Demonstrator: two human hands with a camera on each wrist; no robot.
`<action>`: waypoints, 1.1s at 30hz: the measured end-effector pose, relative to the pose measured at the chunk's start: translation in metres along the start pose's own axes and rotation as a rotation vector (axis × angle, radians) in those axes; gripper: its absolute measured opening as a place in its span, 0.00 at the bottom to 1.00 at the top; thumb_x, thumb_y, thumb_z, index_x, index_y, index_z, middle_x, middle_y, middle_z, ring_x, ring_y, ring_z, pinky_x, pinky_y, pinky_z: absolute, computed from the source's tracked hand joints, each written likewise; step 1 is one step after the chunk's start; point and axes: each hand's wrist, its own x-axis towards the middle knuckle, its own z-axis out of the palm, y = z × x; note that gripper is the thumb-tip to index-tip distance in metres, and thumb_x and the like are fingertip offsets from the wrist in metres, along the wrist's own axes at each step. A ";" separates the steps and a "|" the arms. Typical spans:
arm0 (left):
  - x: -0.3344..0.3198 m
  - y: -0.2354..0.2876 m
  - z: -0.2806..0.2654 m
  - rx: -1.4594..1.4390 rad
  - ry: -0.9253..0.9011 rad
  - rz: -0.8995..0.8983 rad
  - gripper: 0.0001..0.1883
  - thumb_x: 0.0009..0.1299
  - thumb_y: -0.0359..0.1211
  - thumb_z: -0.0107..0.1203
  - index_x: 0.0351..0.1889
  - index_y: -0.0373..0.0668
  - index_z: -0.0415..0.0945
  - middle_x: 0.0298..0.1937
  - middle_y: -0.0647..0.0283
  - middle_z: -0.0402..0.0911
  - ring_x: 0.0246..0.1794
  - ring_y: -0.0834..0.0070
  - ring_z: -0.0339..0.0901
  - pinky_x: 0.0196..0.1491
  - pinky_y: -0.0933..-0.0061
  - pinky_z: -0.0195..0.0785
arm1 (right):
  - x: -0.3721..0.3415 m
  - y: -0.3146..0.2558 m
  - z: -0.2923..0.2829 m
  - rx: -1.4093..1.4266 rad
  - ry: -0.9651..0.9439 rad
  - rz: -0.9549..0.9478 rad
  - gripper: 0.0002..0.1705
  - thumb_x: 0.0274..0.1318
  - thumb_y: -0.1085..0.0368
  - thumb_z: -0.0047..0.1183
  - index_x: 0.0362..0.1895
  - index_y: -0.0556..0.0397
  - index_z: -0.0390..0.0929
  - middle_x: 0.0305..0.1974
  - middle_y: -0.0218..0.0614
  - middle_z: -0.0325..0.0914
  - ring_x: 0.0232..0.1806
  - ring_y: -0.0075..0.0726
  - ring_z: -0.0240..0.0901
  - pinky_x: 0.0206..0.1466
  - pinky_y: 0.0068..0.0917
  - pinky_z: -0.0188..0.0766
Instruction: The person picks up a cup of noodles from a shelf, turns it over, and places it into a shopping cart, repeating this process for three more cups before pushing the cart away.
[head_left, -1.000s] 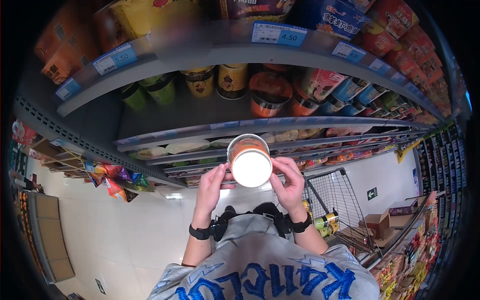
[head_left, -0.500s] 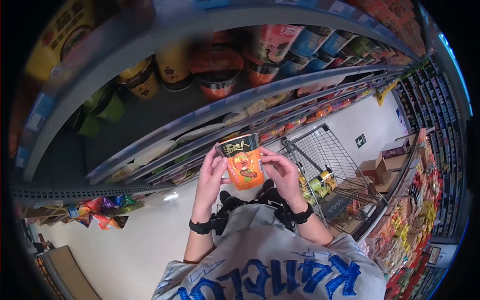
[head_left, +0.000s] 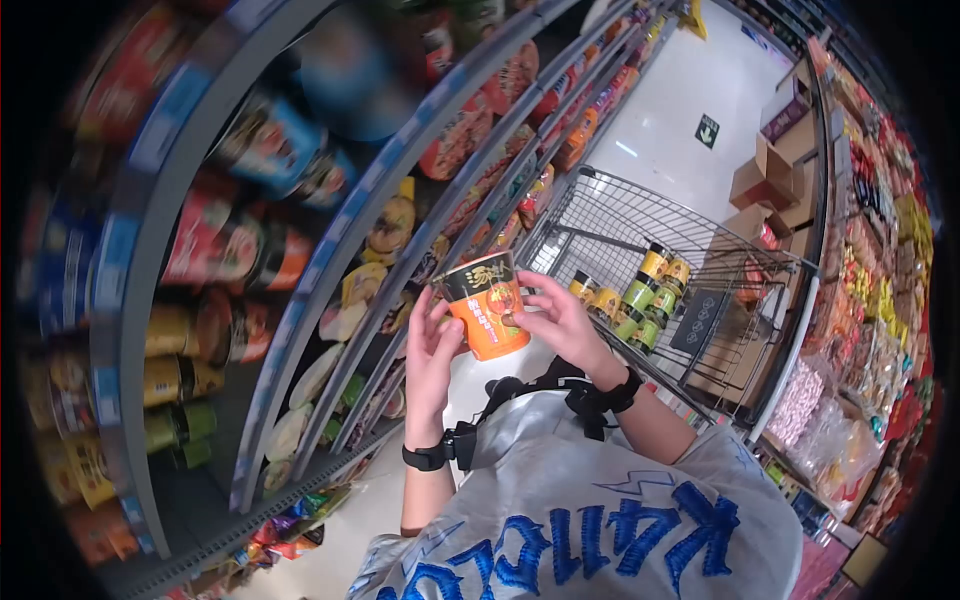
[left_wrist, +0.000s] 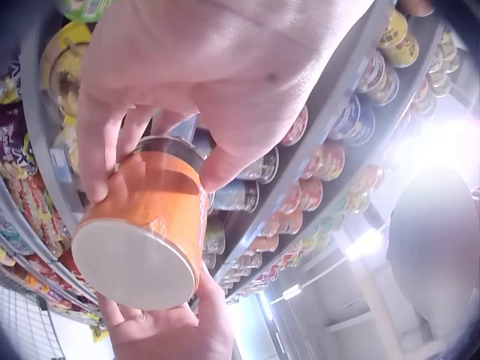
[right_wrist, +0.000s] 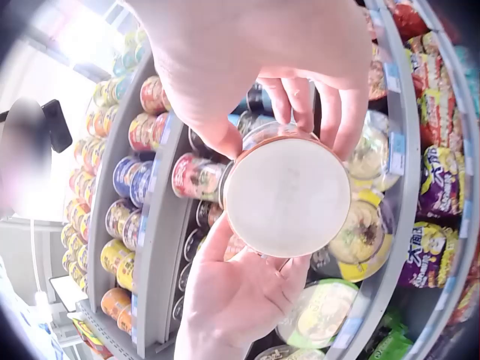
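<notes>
An orange and black instant noodle cup [head_left: 488,310] is held upright in front of the person's body, its printed side towards the head camera. My left hand [head_left: 430,355] grips one side, thumb on the front and fingers wrapping behind. On the opposite side, my right hand [head_left: 565,328] holds it the same way. In the left wrist view the cup's orange wall [left_wrist: 154,191] and white base show between both hands. The right wrist view looks at the white base [right_wrist: 289,196], with the right hand [right_wrist: 270,52] above and the left hand [right_wrist: 236,300] below.
A wire shopping cart [head_left: 655,212] stands ahead on the right, holding several green and yellow cups [head_left: 640,295]. Shelves of noodle cups and bowls [head_left: 215,240] rise on the left. Cardboard boxes [head_left: 765,175] and bagged snacks [head_left: 840,320] line the right side.
The view has swung right, towards the cart. The cup has turned from showing its white end to showing its printed side; both hands still hold it.
</notes>
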 end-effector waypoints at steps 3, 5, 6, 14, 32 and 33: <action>0.040 -0.018 0.056 0.039 -0.074 -0.073 0.34 0.74 0.33 0.54 0.75 0.42 0.50 0.69 0.53 0.65 0.62 0.69 0.72 0.55 0.67 0.74 | 0.010 0.015 -0.075 0.123 0.044 0.063 0.33 0.57 0.68 0.60 0.65 0.59 0.60 0.58 0.41 0.69 0.58 0.35 0.72 0.58 0.30 0.71; 0.068 -0.035 0.094 0.111 -0.126 -0.145 0.31 0.74 0.35 0.55 0.73 0.40 0.56 0.68 0.54 0.67 0.62 0.70 0.71 0.56 0.68 0.73 | 0.010 0.016 -0.123 0.246 0.079 0.172 0.32 0.58 0.68 0.60 0.64 0.58 0.60 0.57 0.40 0.70 0.56 0.32 0.72 0.57 0.28 0.71; 0.083 -0.047 0.110 0.147 -0.173 -0.184 0.30 0.74 0.35 0.55 0.72 0.40 0.58 0.68 0.55 0.67 0.61 0.70 0.72 0.55 0.69 0.72 | 0.010 0.021 -0.145 0.229 0.125 0.174 0.32 0.58 0.67 0.60 0.64 0.58 0.59 0.57 0.40 0.70 0.56 0.30 0.73 0.57 0.28 0.71; 0.190 -0.160 0.247 0.440 -0.422 -0.394 0.30 0.73 0.38 0.57 0.69 0.37 0.61 0.68 0.56 0.68 0.59 0.72 0.74 0.54 0.71 0.70 | 0.008 0.091 -0.307 0.160 0.470 0.284 0.45 0.50 0.56 0.70 0.64 0.64 0.59 0.58 0.46 0.69 0.59 0.38 0.69 0.61 0.32 0.69; 0.292 -0.392 0.308 0.685 -0.478 -0.799 0.35 0.71 0.43 0.54 0.72 0.44 0.54 0.60 0.59 0.71 0.61 0.68 0.70 0.61 0.59 0.63 | 0.011 0.263 -0.437 0.232 0.735 0.588 0.48 0.49 0.53 0.71 0.62 0.69 0.58 0.51 0.48 0.76 0.51 0.32 0.75 0.54 0.26 0.73; 0.297 -0.402 0.306 0.669 -0.479 -0.809 0.33 0.71 0.43 0.54 0.71 0.42 0.56 0.61 0.59 0.71 0.61 0.68 0.70 0.61 0.59 0.63 | 0.013 0.273 -0.439 0.200 0.761 0.598 0.49 0.49 0.53 0.71 0.63 0.69 0.57 0.51 0.48 0.76 0.51 0.33 0.75 0.53 0.26 0.73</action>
